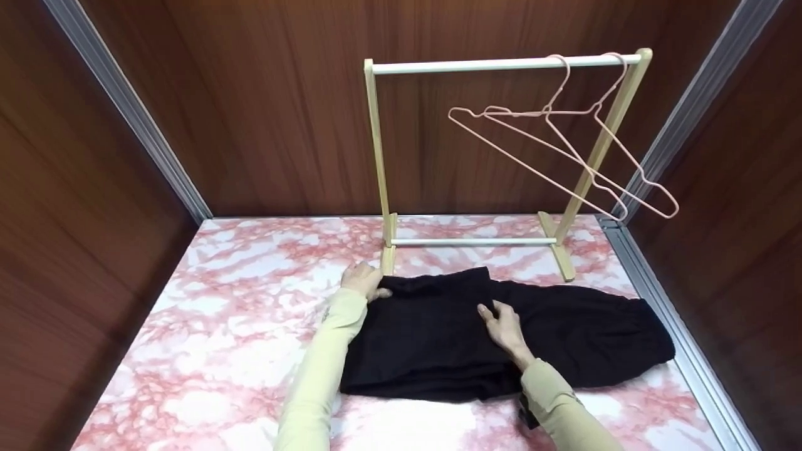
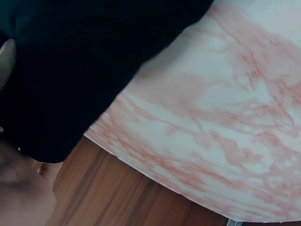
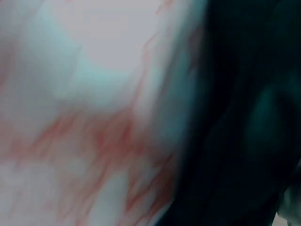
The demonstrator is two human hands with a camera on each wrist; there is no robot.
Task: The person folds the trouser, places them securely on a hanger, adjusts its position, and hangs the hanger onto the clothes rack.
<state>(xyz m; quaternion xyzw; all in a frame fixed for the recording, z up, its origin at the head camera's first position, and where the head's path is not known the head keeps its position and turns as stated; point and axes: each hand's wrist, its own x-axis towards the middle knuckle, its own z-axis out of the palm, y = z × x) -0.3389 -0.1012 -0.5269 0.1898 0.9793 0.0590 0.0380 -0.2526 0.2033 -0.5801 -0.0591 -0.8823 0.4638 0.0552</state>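
Observation:
A black garment [image 1: 426, 332] lies folded across the table, its left part in stacked layers and its right part stretching toward the right rail. At its far left corner my left hand [image 1: 362, 282] grips the cloth, thumb on top and fingers round the edge. The left wrist view shows that thumb [image 2: 6, 61] against the dark fabric. My right hand [image 1: 506, 329] pinches the cloth near the fold's right edge; part of its fingers is hidden. In the right wrist view the garment [image 3: 235, 117] is dark and blurred, so the grip is unclear there.
Behind the garment stands a wooden rack with a white top bar [image 1: 463, 66]. Two pink hangers [image 1: 532, 166] hang at its right end. The table [image 1: 238, 351] has a pink marbled top, with brown wood panels [image 1: 282, 125] and metal rails around it.

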